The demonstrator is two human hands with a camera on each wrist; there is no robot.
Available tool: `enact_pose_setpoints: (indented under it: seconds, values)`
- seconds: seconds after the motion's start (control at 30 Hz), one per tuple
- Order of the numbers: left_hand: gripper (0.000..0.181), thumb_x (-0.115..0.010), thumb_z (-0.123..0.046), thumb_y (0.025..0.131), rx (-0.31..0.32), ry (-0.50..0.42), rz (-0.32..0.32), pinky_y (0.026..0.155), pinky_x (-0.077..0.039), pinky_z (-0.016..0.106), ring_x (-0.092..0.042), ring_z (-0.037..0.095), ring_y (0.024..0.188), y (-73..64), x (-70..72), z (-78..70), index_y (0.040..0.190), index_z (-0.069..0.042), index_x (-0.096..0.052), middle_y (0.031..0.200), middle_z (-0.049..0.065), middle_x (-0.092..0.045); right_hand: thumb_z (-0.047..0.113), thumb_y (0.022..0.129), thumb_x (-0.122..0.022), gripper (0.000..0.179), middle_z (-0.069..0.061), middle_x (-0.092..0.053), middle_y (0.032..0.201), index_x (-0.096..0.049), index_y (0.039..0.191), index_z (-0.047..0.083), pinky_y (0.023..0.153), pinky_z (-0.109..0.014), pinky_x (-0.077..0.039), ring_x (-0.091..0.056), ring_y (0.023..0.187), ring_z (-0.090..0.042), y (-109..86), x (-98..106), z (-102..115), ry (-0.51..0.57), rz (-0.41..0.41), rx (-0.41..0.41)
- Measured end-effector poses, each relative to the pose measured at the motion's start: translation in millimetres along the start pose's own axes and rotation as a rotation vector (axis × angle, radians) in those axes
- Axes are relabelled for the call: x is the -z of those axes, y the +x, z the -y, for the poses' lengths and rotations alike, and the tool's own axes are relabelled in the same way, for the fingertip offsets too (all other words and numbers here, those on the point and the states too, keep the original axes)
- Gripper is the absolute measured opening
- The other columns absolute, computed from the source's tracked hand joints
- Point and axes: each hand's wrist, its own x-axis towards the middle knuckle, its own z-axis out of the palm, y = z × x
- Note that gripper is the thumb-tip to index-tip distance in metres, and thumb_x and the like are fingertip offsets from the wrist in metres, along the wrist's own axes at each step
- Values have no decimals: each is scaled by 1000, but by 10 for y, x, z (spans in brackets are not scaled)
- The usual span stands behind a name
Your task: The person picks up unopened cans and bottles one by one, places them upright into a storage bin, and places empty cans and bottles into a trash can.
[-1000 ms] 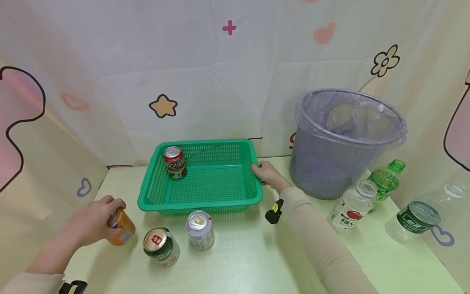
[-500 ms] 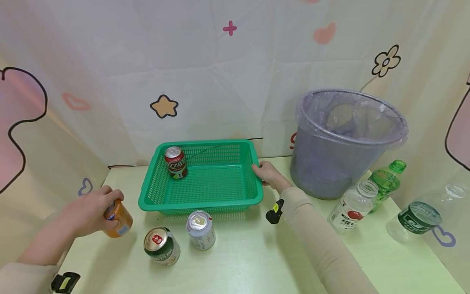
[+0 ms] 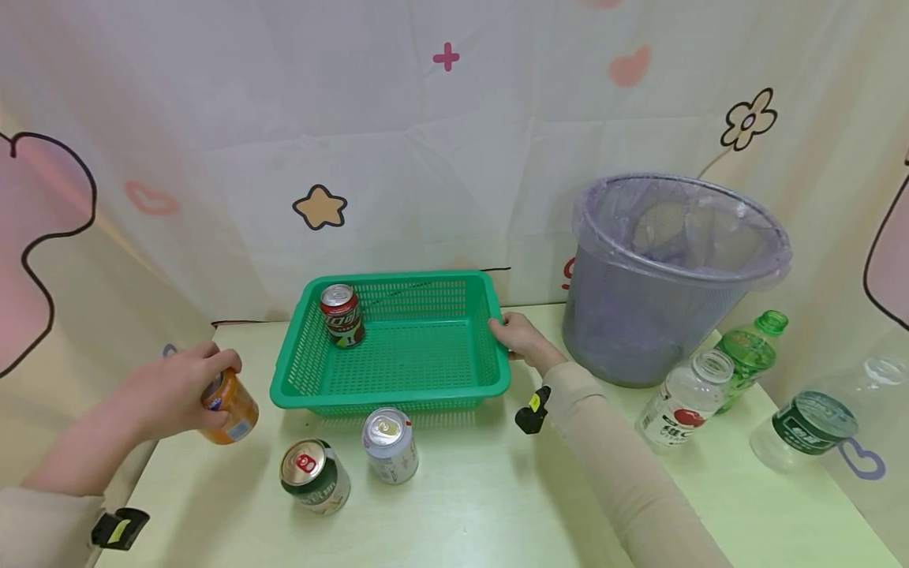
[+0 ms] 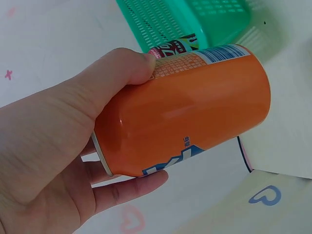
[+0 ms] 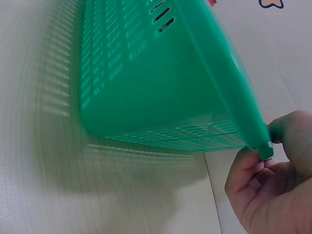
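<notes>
My left hand (image 3: 186, 388) grips an orange soda can (image 4: 195, 102) near its top end, thumb on one side and fingers on the other. The can is tilted and held to the left of the basket, over the table's left part. My right hand (image 3: 521, 339) pinches the right rim of a green plastic basket (image 3: 390, 392), thumb over the edge and fingers curled below, as the right wrist view shows. Inside the basket, a dark red can (image 3: 343, 317) stands upright in the left part. A green-and-gold can (image 3: 316, 477) and a white can (image 3: 390, 446) stand in front of the basket.
A mesh trash bin (image 3: 632, 315) with a purple liner stands at the back right. Beside it are a clear bottle with a red fruit label (image 3: 678, 410), a green bottle (image 3: 749, 351) and a clear bottle with a dark green label (image 3: 809, 422). A printed curtain (image 3: 426, 158) hangs behind.
The orange can has risen off the table in my left hand, moving slightly up and away. My right hand keeps its hold on the basket, which stays in place.
</notes>
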Motion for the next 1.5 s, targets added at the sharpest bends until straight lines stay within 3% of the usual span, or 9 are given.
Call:
enact_pose_setpoints:
  seconds: [0.27,0.53,0.8,1.07,1.5]
  values:
    - [45,-81,-21,62,-52,52,-15,50,-41,27,-49,11,63,81,99,-60,99,-11,-57,81,0,-49,30,99,-37,37,-10,-53,102,-46,121,2,61,-24,-48,-55,76,-14,4,10,0,0,-2,3]
    - [44,-81,-20,63,-59,48,10,50,-42,28,-51,13,68,176,217,-122,98,-12,-56,85,1,-49,30,99,-37,37,-10,-52,102,-46,121,2,61,-24,-48,-55,77,-14,-10,-3,12,2,1,-3]
    - [44,-81,-20,63,-71,67,13,50,-43,29,-52,14,69,278,308,-156,98,-12,-56,84,1,-49,30,99,-38,37,-11,-53,105,-46,121,2,69,-30,-51,-57,80,-16,-2,-7,5,5,0,2]
    - [45,-80,-21,64,-83,74,35,51,-43,29,-52,15,68,394,332,-207,100,-13,-56,83,1,-49,30,99,-38,37,-9,-52,100,-46,120,2,67,-30,-49,-53,74,-13,12,-4,3,7,2,-10]
    - [42,-79,-21,66,-101,71,47,54,-46,29,-52,15,71,577,298,-262,100,-12,-55,84,2,-49,29,99,-38,34,-12,-54,101,-49,116,1,70,-30,-52,-59,81,-18,18,1,1,13,-6,-17]
